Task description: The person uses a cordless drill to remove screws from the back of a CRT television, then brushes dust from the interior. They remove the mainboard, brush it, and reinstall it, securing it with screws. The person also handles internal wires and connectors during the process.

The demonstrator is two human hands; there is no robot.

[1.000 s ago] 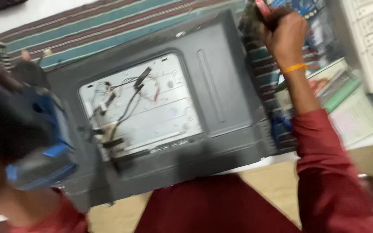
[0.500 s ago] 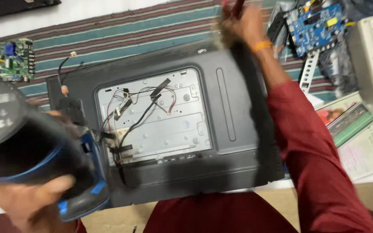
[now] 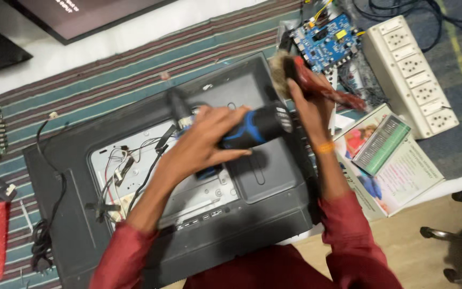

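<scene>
1. The television back panel (image 3: 274,176) lies face-down on the striped cloth (image 3: 108,91), with its cover plate already off and its wiring bare.
2. The left hand (image 3: 201,147) grips a black-and-blue blower (image 3: 252,128) (nozzle toward ten o'clock) over the opening.
3. The right hand (image 3: 308,104) clasps a red-handled brush (image 3: 295,72) at the panel's one o'clock corner; dusting looks unfinished.

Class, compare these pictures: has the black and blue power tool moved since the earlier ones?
Yes. The black and blue power tool, in the left hand, has shifted from the left edge of the black television back panel to above its middle.
</scene>
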